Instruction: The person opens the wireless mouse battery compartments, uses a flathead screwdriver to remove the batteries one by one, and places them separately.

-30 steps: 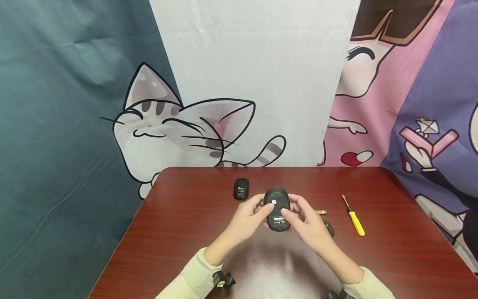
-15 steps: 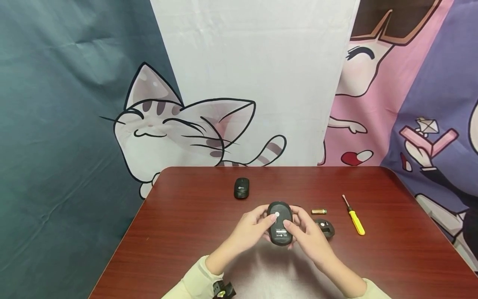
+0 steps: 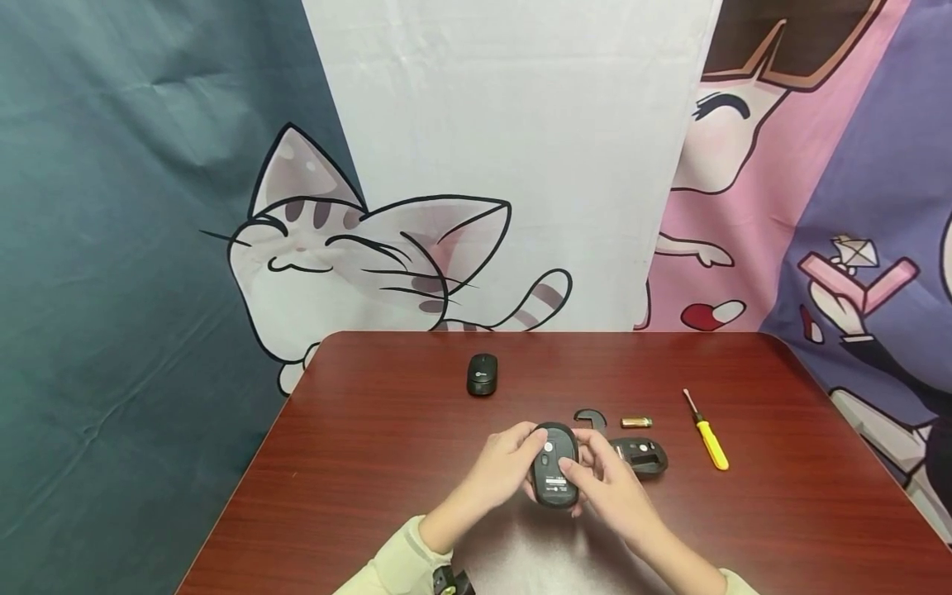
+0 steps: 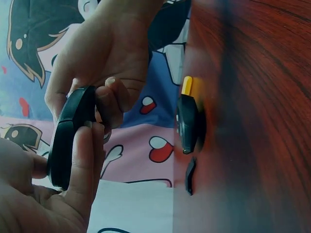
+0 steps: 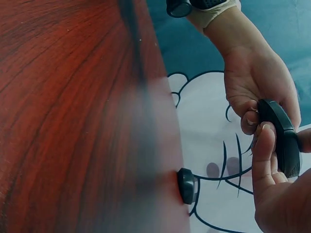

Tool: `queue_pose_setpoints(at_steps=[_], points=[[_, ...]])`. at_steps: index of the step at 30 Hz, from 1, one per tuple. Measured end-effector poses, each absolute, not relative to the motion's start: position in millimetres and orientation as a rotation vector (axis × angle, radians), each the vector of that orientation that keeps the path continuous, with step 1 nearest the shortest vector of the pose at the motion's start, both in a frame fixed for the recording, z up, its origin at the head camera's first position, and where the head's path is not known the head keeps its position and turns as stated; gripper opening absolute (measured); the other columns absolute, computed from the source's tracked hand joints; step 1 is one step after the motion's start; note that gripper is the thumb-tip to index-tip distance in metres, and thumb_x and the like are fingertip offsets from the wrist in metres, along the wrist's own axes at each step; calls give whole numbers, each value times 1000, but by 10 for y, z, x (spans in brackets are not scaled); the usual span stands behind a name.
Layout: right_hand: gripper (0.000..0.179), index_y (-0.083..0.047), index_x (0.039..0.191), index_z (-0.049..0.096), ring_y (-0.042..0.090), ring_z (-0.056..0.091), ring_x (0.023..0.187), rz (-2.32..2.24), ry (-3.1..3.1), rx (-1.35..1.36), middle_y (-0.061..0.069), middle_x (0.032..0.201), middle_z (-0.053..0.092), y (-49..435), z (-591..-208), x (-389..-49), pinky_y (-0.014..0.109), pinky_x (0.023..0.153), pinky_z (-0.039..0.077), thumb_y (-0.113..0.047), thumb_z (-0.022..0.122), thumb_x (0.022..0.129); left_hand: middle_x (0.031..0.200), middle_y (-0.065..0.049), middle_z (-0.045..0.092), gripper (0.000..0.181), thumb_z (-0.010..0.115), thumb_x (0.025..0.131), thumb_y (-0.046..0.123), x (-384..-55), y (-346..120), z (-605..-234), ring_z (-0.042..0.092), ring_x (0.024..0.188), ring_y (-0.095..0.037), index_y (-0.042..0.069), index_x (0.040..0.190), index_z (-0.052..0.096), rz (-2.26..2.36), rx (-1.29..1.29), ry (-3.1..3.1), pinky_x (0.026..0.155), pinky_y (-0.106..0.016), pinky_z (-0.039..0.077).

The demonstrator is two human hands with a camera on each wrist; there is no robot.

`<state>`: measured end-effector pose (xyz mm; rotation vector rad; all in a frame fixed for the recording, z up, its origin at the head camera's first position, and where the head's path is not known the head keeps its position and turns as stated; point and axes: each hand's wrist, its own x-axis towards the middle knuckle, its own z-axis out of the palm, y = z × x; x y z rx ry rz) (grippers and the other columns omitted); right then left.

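Note:
A black computer mouse (image 3: 554, 479) is held above the table between both hands, its underside with a white label and round sticker facing up. My left hand (image 3: 500, 471) grips its left side, thumb near the top of the underside. From the right, my right hand (image 3: 613, 487) grips the other edge, thumb on the middle of the underside. Both wrist views show the fingers curled beneath the mouse (image 4: 70, 136). Just beyond the right hand lies a second mouse (image 3: 645, 457), upside down with its battery slot exposed. Near it are a black cover piece (image 3: 591, 418) and a battery (image 3: 636, 422).
A third black mouse (image 3: 482, 375) sits upright toward the back of the reddish-brown table (image 3: 357, 430). On the right lies a screwdriver (image 3: 711, 445) with a yellow handle. A cartoon-printed cloth (image 3: 521, 149) hangs behind the table's far edge.
Both hands have lowered the mouse toward the person. The left thumb has shifted up along its underside. The battery, cover piece and upturned mouse, partly or wholly hidden before, now show more.

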<state>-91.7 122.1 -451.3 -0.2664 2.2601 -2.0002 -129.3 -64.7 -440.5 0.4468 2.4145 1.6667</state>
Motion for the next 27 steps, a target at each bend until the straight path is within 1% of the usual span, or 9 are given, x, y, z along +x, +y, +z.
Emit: queue_pose_setpoints(at_steps=[2,5,8,9,11,14,15,21,27], points=[[34,-4,129,50,22,63,53,-1984,2263,-248,15,92,69,1220,-4530,-911,41,49,60,-18,63,101,68,-2,68,37,50,105,39,-1288,-632,-4430,59,41,-10,8,108,70,1668,438,2407,48,-43,61],[29,-6,122,51,22,62,51,-1959,2272,-211,12,88,69,1218,-4551,-909,43,47,60,-22,63,101,70,-1,68,39,48,106,41,-1283,-621,-4463,59,47,-6,10,104,70,1638,449,2460,51,-36,61],[29,-6,122,50,21,61,49,-1956,2267,-213,13,89,69,1229,-4581,-915,43,46,59,-22,62,101,72,-1,69,40,47,106,43,-1277,-622,-4477,58,49,-7,11,99,70,1620,467,2500,53,-26,56],[30,-5,123,50,21,60,49,-1961,2263,-218,13,89,69,1234,-4588,-919,43,45,59,-22,62,101,72,-1,69,40,47,106,43,-1273,-622,-4480,59,50,-7,11,99,69,1627,471,2489,53,-26,56],[32,-4,126,50,20,60,49,-1970,2254,-219,14,91,69,1246,-4599,-929,43,45,59,-21,62,101,68,-4,68,40,48,106,42,-1261,-620,-4483,59,46,-9,9,100,68,1675,452,2406,51,-37,61],[36,-2,129,50,20,60,50,-1959,2245,-219,14,92,68,1263,-4611,-950,42,45,59,-21,62,102,70,-6,69,36,52,105,38,-1245,-615,-4484,60,45,-12,6,107,67,1754,405,2269,54,-55,62],[37,-1,130,49,21,60,50,-1955,2240,-221,14,93,68,1268,-4610,-956,42,45,59,-21,62,101,73,-7,71,34,55,103,36,-1240,-615,-4484,61,47,-12,5,111,67,1772,391,2233,54,-57,61],[44,0,137,47,23,63,53,-1953,2197,-226,16,101,70,1315,-4604,-994,45,48,60,-20,63,101,104,-12,75,39,67,95,20,-1231,-628,-4496,68,69,-14,1,129,60,1832,384,2109,55,-32,64],[50,-1,141,46,25,63,55,-1882,2232,-237,16,101,72,1349,-4554,-1025,44,52,62,-27,63,101,109,-14,73,40,66,96,16,-1240,-644,-4515,70,69,-18,-2,131,57,1872,401,2050,57,-37,65]])
